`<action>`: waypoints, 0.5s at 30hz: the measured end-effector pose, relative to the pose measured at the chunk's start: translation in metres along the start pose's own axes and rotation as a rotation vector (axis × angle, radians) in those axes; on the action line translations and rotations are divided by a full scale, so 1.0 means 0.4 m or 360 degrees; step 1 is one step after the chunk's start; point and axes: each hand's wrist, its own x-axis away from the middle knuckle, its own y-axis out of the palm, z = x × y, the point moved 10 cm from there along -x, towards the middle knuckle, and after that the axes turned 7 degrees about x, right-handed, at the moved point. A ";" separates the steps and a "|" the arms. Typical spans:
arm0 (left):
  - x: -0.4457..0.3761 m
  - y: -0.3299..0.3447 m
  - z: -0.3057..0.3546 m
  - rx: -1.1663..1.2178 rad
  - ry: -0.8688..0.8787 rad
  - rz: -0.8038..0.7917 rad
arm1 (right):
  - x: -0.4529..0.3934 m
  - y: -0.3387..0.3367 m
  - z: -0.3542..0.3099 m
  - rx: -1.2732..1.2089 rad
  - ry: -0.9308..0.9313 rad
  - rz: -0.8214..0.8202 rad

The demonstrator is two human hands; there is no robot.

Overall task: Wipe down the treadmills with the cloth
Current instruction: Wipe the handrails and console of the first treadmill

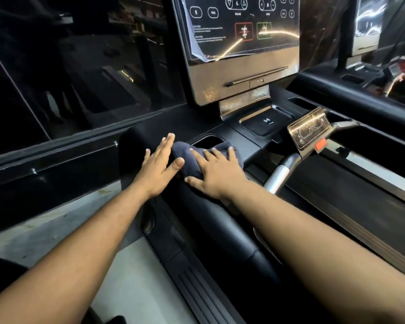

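- A treadmill (pixel 220 225) fills the view, its black side handrail running from the lower middle up to the console deck.
- Above the deck stands a glossy touch panel (pixel 240 29) with round button outlines, a red square and a green square; the small print on it is too blurred to read.
- Behind the hands the deck has an open cup recess (pixel 208 140), and further right a shallow tray (pixel 267 120) marked with a wireless-charging symbol.
- To the right, a small tilted control pad (pixel 310 129) sits atop a silver handlebar (pixel 282 174), with an orange-red tab (pixel 320 144) just beneath it.
- A second machine's screen (pixel 369 24) shows at the upper right; dark glass lies to the left, pale floor (pixel 131 277) below.
- The cloth (pixel 187 157), dark blue-grey and bunched, lies on the top of the handrail just in front of the cup recess.
- The right hand (pixel 216 174) lies flat on the cloth, fingers (pixel 220 156) spread wide and straight, pressing down.
- The left hand (pixel 159 167) rests flat beside it on the handrail, fingers straight and close together, its thumb touching the cloth's left edge.
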 end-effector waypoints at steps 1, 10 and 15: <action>0.001 -0.002 0.004 0.0036 -0.0014 0.0013 | 0.002 -0.003 -0.012 0.0004 -0.0014 0.0020; 0.051 0.019 -0.014 -0.0278 -0.0093 -0.0164 | 0.027 -0.017 0.116 0.0347 -0.0099 -0.0028; 0.009 0.010 -0.005 -0.0311 -0.0123 -0.0136 | -0.032 -0.026 0.004 0.0063 -0.0073 -0.0025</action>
